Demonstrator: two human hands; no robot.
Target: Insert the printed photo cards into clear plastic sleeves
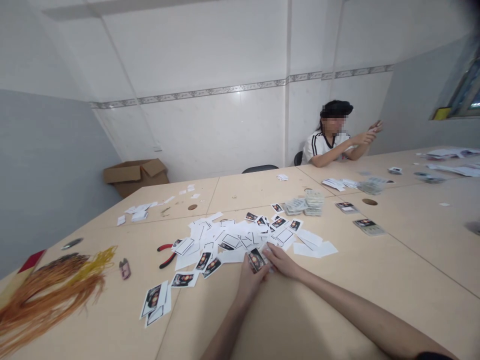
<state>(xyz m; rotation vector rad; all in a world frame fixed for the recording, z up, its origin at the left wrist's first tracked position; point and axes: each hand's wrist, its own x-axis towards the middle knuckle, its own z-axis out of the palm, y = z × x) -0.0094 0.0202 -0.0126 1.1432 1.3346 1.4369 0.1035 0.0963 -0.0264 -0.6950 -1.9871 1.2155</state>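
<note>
Low over the table, both hands meet at a small dark printed card (256, 260) with a bright spot on it. My left hand (250, 277) is closed around its left and lower edges. My right hand (282, 261) pinches at the right side of the same card, where a pale edge shows; whether that is a second piece is too small to tell. Just beyond them spreads a heap of white paper pieces (228, 235), some with black frames and some with dark pictures. Several similar printed cards (183, 279) lie to the left.
Red-handled pliers (166, 256), a small pink clipper (124, 269) and orange cords (56, 295) lie leftward. Stacks of clear-wrapped cards (313, 202) stand beyond the heap. A person (330, 140) sits across the table (337, 310). An open cardboard box (137, 177) stands behind.
</note>
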